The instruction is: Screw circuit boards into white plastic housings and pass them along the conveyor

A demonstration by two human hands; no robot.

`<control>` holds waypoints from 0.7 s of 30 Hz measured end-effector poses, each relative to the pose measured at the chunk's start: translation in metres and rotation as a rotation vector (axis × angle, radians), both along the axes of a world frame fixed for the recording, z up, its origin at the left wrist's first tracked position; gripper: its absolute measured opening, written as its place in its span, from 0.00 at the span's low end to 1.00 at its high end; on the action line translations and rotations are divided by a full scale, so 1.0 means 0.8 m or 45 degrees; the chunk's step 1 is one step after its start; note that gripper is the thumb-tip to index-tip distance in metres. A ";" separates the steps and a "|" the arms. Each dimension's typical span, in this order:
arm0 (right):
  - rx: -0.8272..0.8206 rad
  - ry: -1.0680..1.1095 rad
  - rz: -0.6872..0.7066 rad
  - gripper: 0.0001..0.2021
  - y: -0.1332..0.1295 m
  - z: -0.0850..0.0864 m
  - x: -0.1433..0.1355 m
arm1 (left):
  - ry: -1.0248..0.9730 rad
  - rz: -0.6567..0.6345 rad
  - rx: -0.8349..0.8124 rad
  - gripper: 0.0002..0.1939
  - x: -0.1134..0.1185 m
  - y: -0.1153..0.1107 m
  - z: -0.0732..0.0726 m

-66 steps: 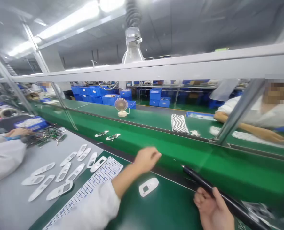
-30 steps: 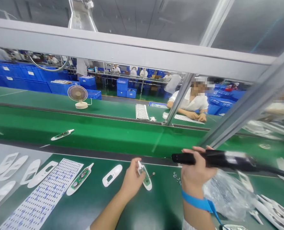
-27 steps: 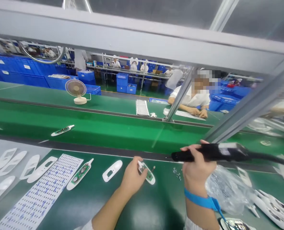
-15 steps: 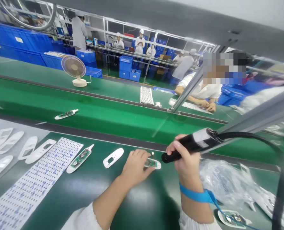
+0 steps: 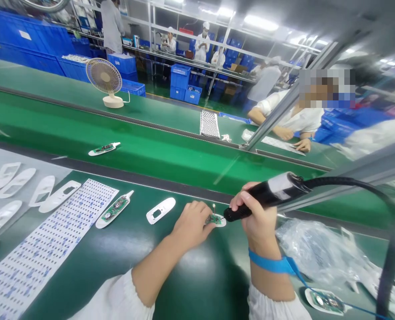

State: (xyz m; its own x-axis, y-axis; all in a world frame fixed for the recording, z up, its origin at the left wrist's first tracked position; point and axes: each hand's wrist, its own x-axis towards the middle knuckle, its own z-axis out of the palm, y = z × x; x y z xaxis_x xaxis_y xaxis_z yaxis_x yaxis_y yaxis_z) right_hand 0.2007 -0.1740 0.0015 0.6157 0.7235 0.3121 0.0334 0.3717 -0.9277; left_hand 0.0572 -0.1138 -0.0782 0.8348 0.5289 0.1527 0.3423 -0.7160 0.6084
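Observation:
My left hand [image 5: 193,223] grips a white shell with a green circuit board [image 5: 219,219] on the green bench, its fingers covering the left part. My right hand [image 5: 258,218] is wrapped round a black corded electric screwdriver [image 5: 267,194], which lies tilted with its tip at the board's right part. A blue strap circles the right wrist. Left of my left hand lies a white cover with a square opening [image 5: 161,210]. Farther left is another shell with a board [image 5: 114,209], beside a dotted label sheet [image 5: 59,242].
Several white covers [image 5: 17,182] lie at the left. One board assembly [image 5: 104,149] sits on the green belt, another [image 5: 324,302] at lower right near a clear plastic bag [image 5: 312,249]. A fan [image 5: 112,101], metal post and a co-worker's hands [image 5: 302,145] are beyond.
The view has tilted and shifted slightly, so most things appear a little higher and farther right. Both hands keep their holds, and the screwdriver tip is now at the board.

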 end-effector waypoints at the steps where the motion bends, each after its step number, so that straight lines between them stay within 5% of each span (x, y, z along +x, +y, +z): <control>1: 0.001 0.003 0.004 0.09 0.000 -0.001 0.000 | 0.000 0.000 0.002 0.05 0.000 0.000 0.000; 15: 0.002 0.051 0.028 0.09 0.002 -0.003 -0.002 | -0.039 -0.010 -0.042 0.07 0.000 -0.001 0.001; 21: 0.078 0.109 0.177 0.09 -0.002 0.014 -0.003 | -0.201 -0.058 -0.064 0.12 -0.003 -0.001 0.003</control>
